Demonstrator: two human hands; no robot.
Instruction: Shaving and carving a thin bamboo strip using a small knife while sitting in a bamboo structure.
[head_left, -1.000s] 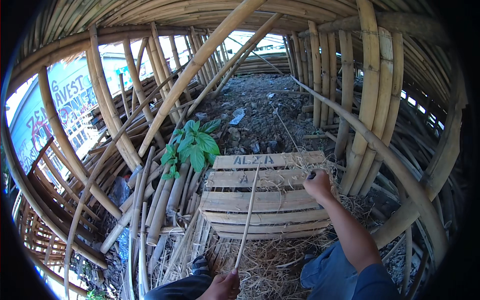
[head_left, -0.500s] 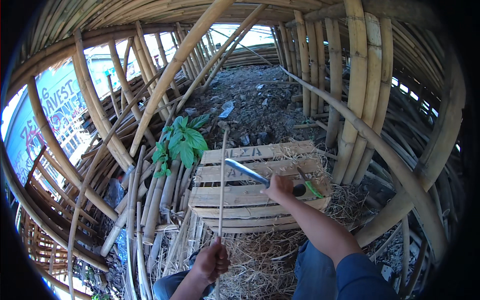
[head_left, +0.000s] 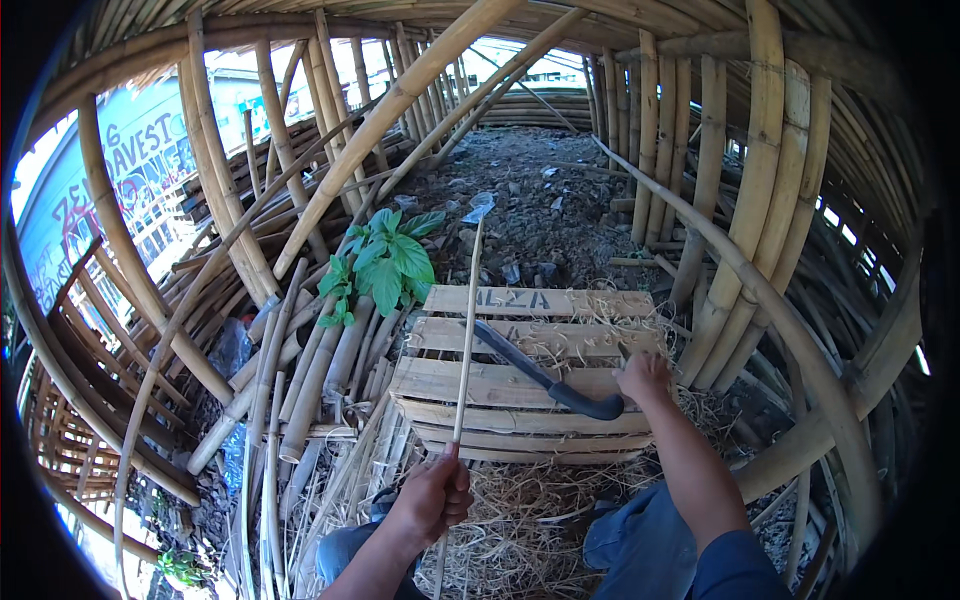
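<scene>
My left hand (head_left: 432,496) is closed around a long thin bamboo stick (head_left: 467,340), which stands nearly upright in front of the slatted wooden crate (head_left: 480,383). On the crate's top lies a machete (head_left: 545,380) with a curved dark handle; no hand touches it. At the crate's right side my right hand (head_left: 643,378) has its fingers closed on a small knife. Only a bit of the knife's dark blade (head_left: 623,352) shows past the fingers, and its green handle is hidden in the hand.
Curly bamboo shavings (head_left: 520,530) cover the ground before the crate. A leafy green plant (head_left: 385,265) grows at its left, beside stacked bamboo poles (head_left: 310,385). Slanted poles (head_left: 745,265) stand at the right. Dark rubble (head_left: 545,210) lies beyond.
My right hand has let go of the machete, now lying on the crate, and has moved right onto the green-handled knife. My left hand keeps the stick, whose top has tilted right.
</scene>
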